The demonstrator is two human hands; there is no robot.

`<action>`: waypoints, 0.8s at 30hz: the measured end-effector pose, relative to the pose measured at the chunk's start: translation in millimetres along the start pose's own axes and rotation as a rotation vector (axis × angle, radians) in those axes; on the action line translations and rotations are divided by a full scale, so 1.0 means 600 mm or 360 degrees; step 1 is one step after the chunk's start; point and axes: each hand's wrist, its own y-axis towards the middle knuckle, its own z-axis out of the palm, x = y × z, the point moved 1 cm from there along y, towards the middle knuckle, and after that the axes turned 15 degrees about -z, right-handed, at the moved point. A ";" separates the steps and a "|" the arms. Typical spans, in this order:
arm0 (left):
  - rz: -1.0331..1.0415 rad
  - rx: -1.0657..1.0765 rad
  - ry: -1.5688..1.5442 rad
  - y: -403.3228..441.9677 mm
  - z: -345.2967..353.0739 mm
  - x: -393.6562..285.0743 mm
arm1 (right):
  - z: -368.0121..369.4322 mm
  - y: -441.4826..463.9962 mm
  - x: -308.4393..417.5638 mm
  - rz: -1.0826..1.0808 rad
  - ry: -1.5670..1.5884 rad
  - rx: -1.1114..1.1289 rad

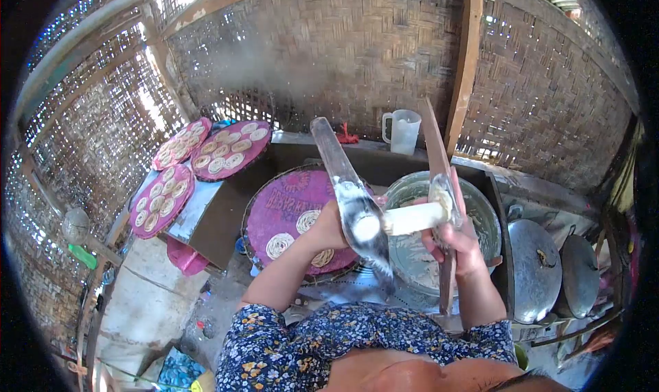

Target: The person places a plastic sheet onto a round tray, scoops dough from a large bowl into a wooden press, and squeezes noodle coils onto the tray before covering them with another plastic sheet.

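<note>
A two-part wooden hand press, its two long bars smeared with pale dough, is held over the tub. My left hand (331,228) is closed on the bar with the round middle (366,227), which hides most of its fingers. My right hand (460,248) grips the other bar (438,148), from which a white cylinder (417,217) points toward the left bar. Whether the cylinder touches that bar, I cannot tell. Below the right bar stands a wide tub (480,203) with pale dough smears. Left of it, coiled dough strands (279,246) lie on a round purple tray (271,210).
Round pink trays (168,220) with several dough coils rest at the left. A translucent jug (403,132) stands on the ledge behind the tub. Two metal lids (534,272) lean at the right. A wooden post (467,62) rises against the woven wall (329,55).
</note>
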 end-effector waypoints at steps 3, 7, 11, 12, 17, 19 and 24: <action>0.0082 -0.0255 0.0627 -0.002 -0.005 -0.019 | 0.009 0.015 -0.004 -0.0377 -0.0905 0.0241; 0.0001 -0.0400 0.0761 -0.013 -0.022 -0.042 | 0.056 0.027 0.018 -0.0915 -0.2008 0.0789; 0.0090 -0.0567 0.0280 -0.004 -0.051 -0.033 | 0.092 0.057 0.004 -0.1141 -0.2078 0.0908; 0.0037 -0.0575 0.0232 0.002 -0.059 -0.035 | 0.099 0.067 -0.003 -0.1132 -0.2051 0.0900; -0.0073 -0.0759 0.0864 -0.010 -0.094 -0.031 | 0.135 0.099 -0.056 -0.1026 -0.1944 0.0860; -0.0173 -0.0848 0.0825 -0.028 -0.097 -0.009 | 0.134 0.114 -0.085 -0.0991 -0.1902 0.0926; -0.0537 -0.0867 -0.0888 -0.151 -0.108 0.067 | 0.072 0.160 -0.131 -0.0121 -0.0707 0.0956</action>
